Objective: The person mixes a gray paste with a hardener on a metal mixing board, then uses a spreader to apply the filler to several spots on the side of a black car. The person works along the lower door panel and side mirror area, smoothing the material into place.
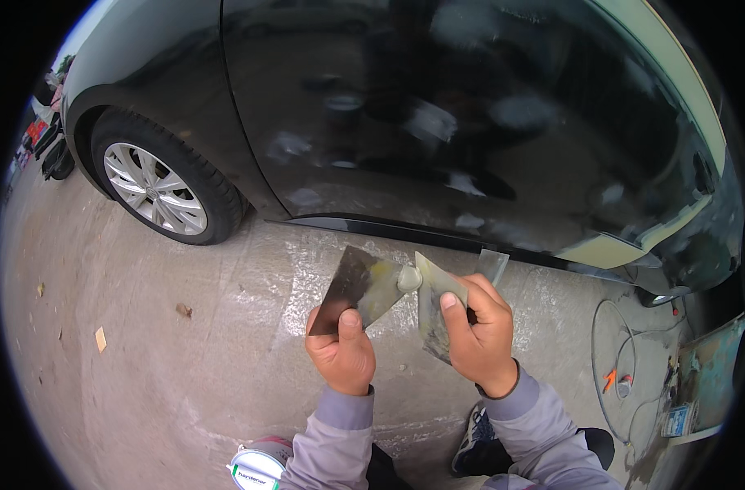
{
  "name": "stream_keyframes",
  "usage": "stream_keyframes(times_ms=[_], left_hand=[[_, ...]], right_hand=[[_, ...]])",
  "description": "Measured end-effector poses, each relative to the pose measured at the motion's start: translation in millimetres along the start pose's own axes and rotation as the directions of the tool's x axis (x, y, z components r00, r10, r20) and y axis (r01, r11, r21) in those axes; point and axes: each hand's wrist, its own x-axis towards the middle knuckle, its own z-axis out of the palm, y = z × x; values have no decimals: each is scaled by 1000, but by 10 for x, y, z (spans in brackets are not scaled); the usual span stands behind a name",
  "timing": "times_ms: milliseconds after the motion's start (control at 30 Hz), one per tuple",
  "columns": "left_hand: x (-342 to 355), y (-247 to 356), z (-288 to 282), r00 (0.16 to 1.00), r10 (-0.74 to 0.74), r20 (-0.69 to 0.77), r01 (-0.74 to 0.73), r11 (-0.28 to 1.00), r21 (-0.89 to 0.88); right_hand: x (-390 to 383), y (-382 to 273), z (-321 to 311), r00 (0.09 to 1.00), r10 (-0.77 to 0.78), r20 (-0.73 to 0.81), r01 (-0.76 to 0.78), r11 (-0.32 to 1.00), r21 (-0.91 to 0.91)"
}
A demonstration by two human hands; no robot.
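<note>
The left hand (341, 353) grips a dark plate (344, 290) near its lower corner, thumb laid on the face. The right hand (488, 331) clasps a paler plate (434, 314), its thumb also on top. Both plates are raised in front of the person, tilted, their near edges almost meeting; a round, pale dab (409, 279) sits between them, at the right end of the dark plate and against the edge of the paler one. Just past the right fingers shows a grey strip (493, 264); whether it touches the hand I cannot tell. Below the right forearm is a shoe (474, 431), and by the left sleeve (332, 441) a tub (260, 465) stands on the concrete (217, 343). Beyond the hands is a dark car door (372, 73) with cloudy patches, a wheel (153, 189) to its left. At far right a hose (595, 359) lies looped beside an orange piece (610, 380).
</note>
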Motion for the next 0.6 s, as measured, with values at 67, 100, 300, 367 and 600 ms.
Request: stream_keyframes(times_ms=[67,100,300,367,600], left_hand=[[1,102,-51,991,45,123,-61,989,132],[10,154,-78,977,75,201,-112,977,180],[79,410,-270,942,82,326,-230,865,446],[89,471,-317,996,54,69,-74,942,327],[252,713,-459,914,-308,-262,216,919,-329]], right_hand=[[89,-46,27,996,91,-15,-85,966,244],[137,-61,26,990,143,-12,-130,924,359],[471,12,-147,843,514,161,-354,303,885],[545,65,-167,779,596,195,-407,243,880],[906,245,-17,915,-347,-203,267,902,-339]])
